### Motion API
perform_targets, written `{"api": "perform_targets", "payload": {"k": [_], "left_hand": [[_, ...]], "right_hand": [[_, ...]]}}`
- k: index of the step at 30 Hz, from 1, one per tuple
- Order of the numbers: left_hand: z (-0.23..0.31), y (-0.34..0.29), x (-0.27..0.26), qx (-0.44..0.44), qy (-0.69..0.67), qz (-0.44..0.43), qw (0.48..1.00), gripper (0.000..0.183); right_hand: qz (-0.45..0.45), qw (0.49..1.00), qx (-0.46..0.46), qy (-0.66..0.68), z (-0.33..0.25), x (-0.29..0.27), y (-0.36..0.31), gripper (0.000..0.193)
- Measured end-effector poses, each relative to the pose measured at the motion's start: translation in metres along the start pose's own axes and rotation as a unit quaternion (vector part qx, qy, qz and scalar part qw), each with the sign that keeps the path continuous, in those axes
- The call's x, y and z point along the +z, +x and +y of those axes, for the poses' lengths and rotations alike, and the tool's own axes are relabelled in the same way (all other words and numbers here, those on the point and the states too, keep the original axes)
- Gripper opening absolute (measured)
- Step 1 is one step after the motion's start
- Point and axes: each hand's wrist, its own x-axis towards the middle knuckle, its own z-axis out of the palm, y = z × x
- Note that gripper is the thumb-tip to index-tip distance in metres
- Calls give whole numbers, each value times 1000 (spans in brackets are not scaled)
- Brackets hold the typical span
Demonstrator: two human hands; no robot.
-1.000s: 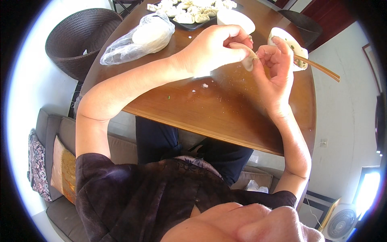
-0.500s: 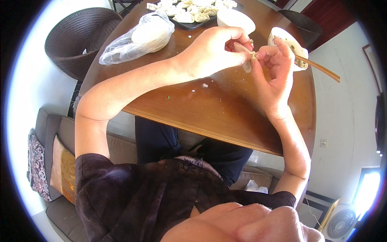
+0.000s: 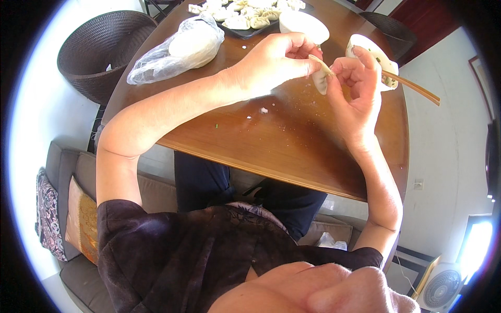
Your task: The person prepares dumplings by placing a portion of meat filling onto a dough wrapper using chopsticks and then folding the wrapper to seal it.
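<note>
A pale folded dumpling (image 3: 320,79) is held up over the wooden table between my two hands. My left hand (image 3: 284,60) pinches its upper edge between thumb and fingers. On the other side, my right hand (image 3: 357,86) pinches the dumpling's edge with thumb and forefinger. Just behind my right hand stands a white bowl (image 3: 360,44) with greenish filling in it and a pair of wooden chopsticks (image 3: 415,88) sticking out to the right. Another white bowl (image 3: 304,26) is beyond my left hand. At the far edge lies a dark tray (image 3: 245,34) carrying several shaped dumplings (image 3: 259,22).
A clear plastic bag (image 3: 156,67) with a white lump of dough (image 3: 189,44) rests on the left of the table (image 3: 292,141). White flour specks and crumbs dot the wood. Dark woven chairs (image 3: 88,57) stand around it, and a grey sofa (image 3: 86,276) is at the lower left.
The dumpling has turned between my fingers and now shows more of its flat side. My left fingers have shifted towards its upper tip.
</note>
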Motion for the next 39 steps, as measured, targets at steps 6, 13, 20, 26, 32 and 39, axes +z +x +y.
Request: {"api": "perform_targets", "payload": {"k": [6, 13, 20, 26, 32, 39], "left_hand": [[2, -1, 0, 28, 75, 5, 997, 13], [4, -3, 4, 79, 126, 7, 989, 10], [5, -3, 3, 62, 101, -9, 993, 9], [-3, 1, 1, 12, -9, -6, 1000, 17], [-3, 2, -2, -13, -8, -1, 1000, 17], [5, -1, 2, 14, 69, 2, 997, 16]], "right_hand": [[-22, 999, -35, -5, -4, 0, -2, 54], [-10, 1000, -13, 19, -5, 3, -3, 57], [-15, 1000, -16, 1, -7, 2, -1, 59], [-14, 999, 8, -38, -2, 0, 0, 58], [-23, 1000, 14, -11, -3, -1, 0, 57], [-18, 999, -26, 15, -6, 1, 0, 58]]}}
